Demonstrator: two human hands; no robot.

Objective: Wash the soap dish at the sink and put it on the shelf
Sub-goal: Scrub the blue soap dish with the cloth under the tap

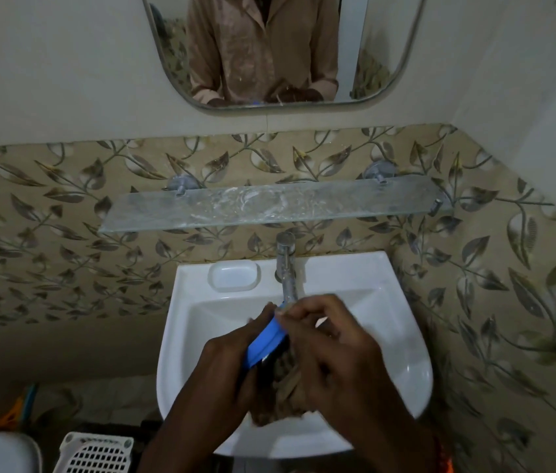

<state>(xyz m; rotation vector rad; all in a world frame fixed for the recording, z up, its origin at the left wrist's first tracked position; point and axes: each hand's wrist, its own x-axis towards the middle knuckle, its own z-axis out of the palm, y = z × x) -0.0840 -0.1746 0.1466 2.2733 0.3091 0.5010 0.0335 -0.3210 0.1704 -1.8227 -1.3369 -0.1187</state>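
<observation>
View: we look down from head height at a small bathroom sink, with our two bare hands meeting over the basin.

Soap dish: a blue plastic dish, tilted on edge over the middle of the basin, just below and in front of the tap spout. Only its curved blue rim shows between our hands.

Left hand: wrapped around the left side of the soap dish, fingers curled over its rim, gripping it.

Right hand: closed against the right side of the soap dish, with the fingers bent in toward it and the fingertips pressing at its upper edge. Motion blur hides what lies under the palm.

Tap: a chrome pillar tap at the back of the sink, its spout pointing at our hands. We cannot tell whether water is running.

Sink: white ceramic, wall-mounted, with a moulded soap recess at the back left.

Shelf: a frosted glass shelf on two metal brackets, fixed to the wall above the tap, with whitish smears on it.

Wall: beige tiles with a leaf pattern behind the shelf, plain pale wall above.

Mirror: rounded, above the shelf, reflecting a tan shirt and our hands.

Lower left: a white perforated plastic basket beside the sink.
</observation>
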